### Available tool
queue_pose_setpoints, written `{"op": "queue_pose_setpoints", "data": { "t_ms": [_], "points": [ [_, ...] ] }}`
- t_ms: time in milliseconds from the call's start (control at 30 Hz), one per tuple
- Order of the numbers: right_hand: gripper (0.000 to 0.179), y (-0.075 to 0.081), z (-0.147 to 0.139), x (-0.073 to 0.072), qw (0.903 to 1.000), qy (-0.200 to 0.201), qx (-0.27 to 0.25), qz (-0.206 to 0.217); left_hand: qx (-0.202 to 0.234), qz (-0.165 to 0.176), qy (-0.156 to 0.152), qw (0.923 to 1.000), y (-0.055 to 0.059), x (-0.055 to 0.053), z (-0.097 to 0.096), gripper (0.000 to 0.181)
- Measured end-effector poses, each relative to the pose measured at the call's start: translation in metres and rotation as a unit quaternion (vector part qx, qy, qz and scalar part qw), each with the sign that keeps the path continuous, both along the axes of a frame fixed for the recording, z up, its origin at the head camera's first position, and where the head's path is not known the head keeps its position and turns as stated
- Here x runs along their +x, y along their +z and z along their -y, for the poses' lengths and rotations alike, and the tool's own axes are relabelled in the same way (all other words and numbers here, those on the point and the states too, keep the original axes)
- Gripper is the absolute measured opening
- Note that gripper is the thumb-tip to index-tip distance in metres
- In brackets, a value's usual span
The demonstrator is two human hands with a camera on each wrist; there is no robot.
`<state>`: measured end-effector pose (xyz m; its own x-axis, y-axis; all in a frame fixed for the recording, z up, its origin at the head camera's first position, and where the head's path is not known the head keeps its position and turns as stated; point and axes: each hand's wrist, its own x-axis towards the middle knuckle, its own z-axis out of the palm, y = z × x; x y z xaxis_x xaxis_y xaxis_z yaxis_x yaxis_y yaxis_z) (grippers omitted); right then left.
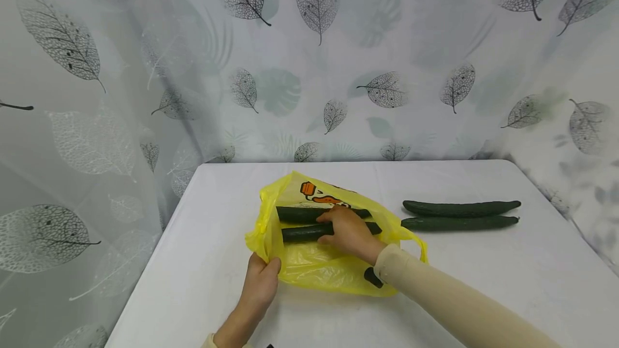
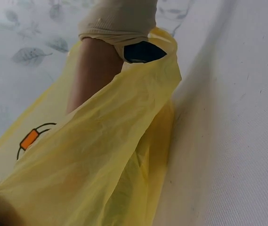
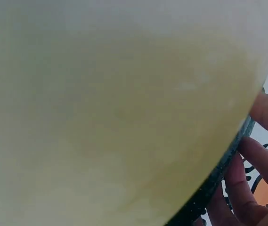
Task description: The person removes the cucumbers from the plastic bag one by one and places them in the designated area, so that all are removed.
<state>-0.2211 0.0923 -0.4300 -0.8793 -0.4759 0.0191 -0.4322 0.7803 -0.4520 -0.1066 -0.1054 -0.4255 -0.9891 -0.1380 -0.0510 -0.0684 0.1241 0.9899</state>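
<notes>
A yellow plastic bag (image 1: 329, 278) with a cartoon print lies on the table, its mouth spread open. My left hand (image 1: 261, 283) pinches the bag's near left edge between thumb and fingers; in the left wrist view the yellow film fills the middle. My right hand (image 1: 350, 235) reaches into the bag and grips the nearer cucumber (image 1: 302, 234) from above. Behind it, another cucumber (image 1: 297, 214) lies roughly parallel inside the bag. In the right wrist view, fingers (image 3: 244, 188) curl along the dark green cucumber (image 3: 209, 188), while bag film hides much of it.
Two more cucumbers (image 1: 461, 209) lie side by side on the white table (image 1: 203, 219), right of the bag. A leaf-patterned curtain (image 1: 319, 95) hangs behind the table and along its sides. A small dark object (image 1: 373, 277) shows beside the right sleeve.
</notes>
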Motion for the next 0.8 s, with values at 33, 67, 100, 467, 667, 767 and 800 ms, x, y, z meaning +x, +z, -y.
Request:
{"op": "queue_pose_setpoints", "data": {
  "t_ms": [33,67,100,467,667,767,800],
  "points": [
    [0.044,-0.0003,-0.0001,0.0001,1.0,0.001,0.001,-0.002,0.0,0.0,0.001,1.0,0.0002,0.0001,0.0,0.041],
    [0.044,-0.0007,-0.0003,0.0002,1.0,0.002,0.001,-0.005,0.0,-0.002,0.0,1.0,0.0002,-0.0001,0.0,0.041],
    [0.044,-0.0013,-0.0004,0.0001,1.0,0.003,0.001,-0.009,0.0,-0.001,0.0,1.0,0.0004,-0.0001,0.0,0.041],
    [0.039,-0.0051,-0.0007,0.0036,0.9978,0.022,0.052,-0.034,0.002,-0.007,0.004,1.0,0.0011,0.0004,0.0002,0.038],
    [0.037,-0.0001,-0.0026,0.0059,0.9983,0.022,0.047,-0.027,0.011,-0.016,0.01,0.9998,0.0023,0.002,0.0002,0.037],
    [0.036,0.0029,-0.0053,0.0061,0.9987,0.02,0.041,-0.025,0.014,-0.021,0.015,0.9996,0.0032,0.0022,0.0002,0.036],
    [0.036,0.0039,-0.0063,0.006,0.9988,0.019,0.038,-0.024,0.013,-0.021,0.015,0.9996,0.0035,0.0023,0.0002,0.035]
  ]
}}
